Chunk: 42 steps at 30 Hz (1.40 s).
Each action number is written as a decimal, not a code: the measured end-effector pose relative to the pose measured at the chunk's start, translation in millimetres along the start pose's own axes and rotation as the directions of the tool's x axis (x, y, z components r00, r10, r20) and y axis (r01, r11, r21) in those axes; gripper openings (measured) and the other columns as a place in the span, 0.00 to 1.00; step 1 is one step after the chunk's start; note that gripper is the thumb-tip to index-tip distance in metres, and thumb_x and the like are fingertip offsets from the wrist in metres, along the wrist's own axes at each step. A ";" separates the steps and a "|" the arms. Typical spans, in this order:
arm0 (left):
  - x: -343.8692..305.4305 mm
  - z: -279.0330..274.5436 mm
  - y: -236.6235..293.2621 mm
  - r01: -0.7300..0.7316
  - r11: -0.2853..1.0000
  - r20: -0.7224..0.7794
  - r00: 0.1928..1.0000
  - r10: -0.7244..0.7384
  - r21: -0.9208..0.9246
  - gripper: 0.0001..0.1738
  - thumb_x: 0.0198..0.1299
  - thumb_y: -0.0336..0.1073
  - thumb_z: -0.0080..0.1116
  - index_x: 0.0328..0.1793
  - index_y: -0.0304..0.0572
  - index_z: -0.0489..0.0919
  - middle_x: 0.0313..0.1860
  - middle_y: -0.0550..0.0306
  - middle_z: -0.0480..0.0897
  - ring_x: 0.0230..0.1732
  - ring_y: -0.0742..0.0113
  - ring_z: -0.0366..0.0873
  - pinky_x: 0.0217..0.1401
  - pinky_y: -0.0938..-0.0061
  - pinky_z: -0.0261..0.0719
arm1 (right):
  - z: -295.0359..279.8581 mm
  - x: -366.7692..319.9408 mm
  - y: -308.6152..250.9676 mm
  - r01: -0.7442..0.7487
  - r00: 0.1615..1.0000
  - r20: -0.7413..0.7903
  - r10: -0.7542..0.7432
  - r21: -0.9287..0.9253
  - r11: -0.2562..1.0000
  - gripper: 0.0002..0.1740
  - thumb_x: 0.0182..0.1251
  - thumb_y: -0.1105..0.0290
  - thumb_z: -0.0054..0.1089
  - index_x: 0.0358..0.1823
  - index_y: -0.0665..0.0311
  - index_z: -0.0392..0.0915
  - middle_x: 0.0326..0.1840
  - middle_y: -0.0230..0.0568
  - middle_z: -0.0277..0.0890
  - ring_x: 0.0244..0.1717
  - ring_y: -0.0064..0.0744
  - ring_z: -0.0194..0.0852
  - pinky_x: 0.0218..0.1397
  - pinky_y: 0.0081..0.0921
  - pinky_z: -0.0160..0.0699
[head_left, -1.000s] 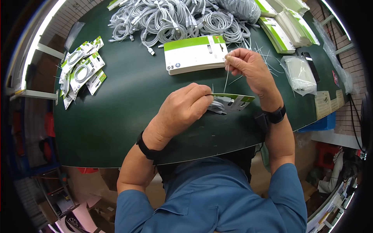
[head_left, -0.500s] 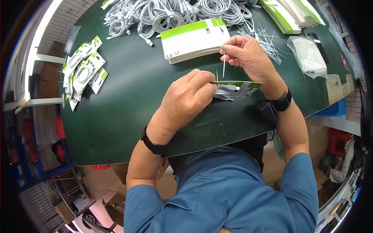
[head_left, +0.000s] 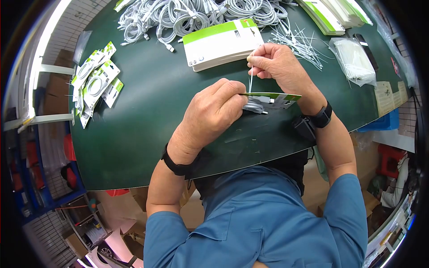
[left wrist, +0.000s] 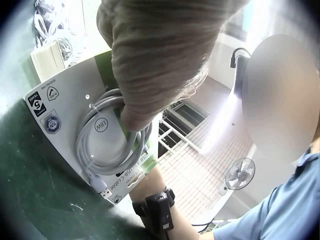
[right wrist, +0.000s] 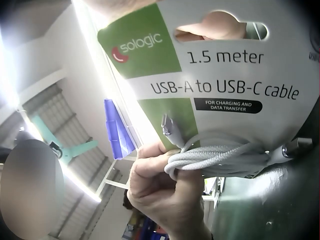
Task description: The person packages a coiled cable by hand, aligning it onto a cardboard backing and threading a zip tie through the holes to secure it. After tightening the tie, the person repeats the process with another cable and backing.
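Observation:
My left hand point(head_left: 210, 111) grips a green-and-white packaging card point(head_left: 289, 99) by its left end, with the card's edge turned up. A coiled grey cable point(left wrist: 84, 145) lies against the card's face, held under the left thumb. The right wrist view shows the card's print, USB-A to USB-C cable, and the left fingers around the coil point(right wrist: 220, 157). Just behind the card, my right hand point(head_left: 281, 67) pinches the upper part of a thin white cable tie point(head_left: 251, 82) between thumb and finger. The strand points down, its lower end close to the card's top edge.
A stack of cards point(head_left: 219, 47) lies ahead of the hands, with a heap of grey cables point(head_left: 178, 20) behind it. Loose cable ties point(head_left: 299, 47) and a bag of ties point(head_left: 355, 64) are at the right. Carded cables point(head_left: 94, 80) are piled at the left of the green table point(head_left: 147, 120).
My right hand has moved left and the cable tie has come closer to the card's edge. The left hand keeps its grip on the card. The head view has shifted slightly.

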<state>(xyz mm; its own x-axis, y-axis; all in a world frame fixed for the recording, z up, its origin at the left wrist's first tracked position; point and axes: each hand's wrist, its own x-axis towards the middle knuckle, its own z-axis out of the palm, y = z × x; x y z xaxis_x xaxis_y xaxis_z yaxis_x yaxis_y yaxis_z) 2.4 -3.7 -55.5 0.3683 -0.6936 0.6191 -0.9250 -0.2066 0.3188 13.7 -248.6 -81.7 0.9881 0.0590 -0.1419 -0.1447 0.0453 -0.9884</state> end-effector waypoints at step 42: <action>7.9 4.7 -2.0 0.007 1.000 -0.059 0.998 -0.005 0.029 0.14 0.41 0.23 0.73 0.34 0.43 0.81 0.40 0.61 0.89 0.34 0.59 0.89 0.37 0.66 0.88 | -1.3 -2.2 -10.3 -0.143 0.847 0.525 0.078 0.084 0.986 0.12 0.78 0.71 0.70 0.55 0.70 0.88 0.45 0.34 0.91 0.43 0.18 0.88 0.50 0.17 0.87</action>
<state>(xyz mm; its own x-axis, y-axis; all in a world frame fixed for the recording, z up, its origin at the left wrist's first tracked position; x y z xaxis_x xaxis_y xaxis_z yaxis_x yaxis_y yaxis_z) 6.7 -12.0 -54.5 0.3781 -0.6503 0.6589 -0.9247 -0.2313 0.3024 13.1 -250.5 -71.2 0.7986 0.5776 -0.1693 -0.2881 0.1199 -0.9501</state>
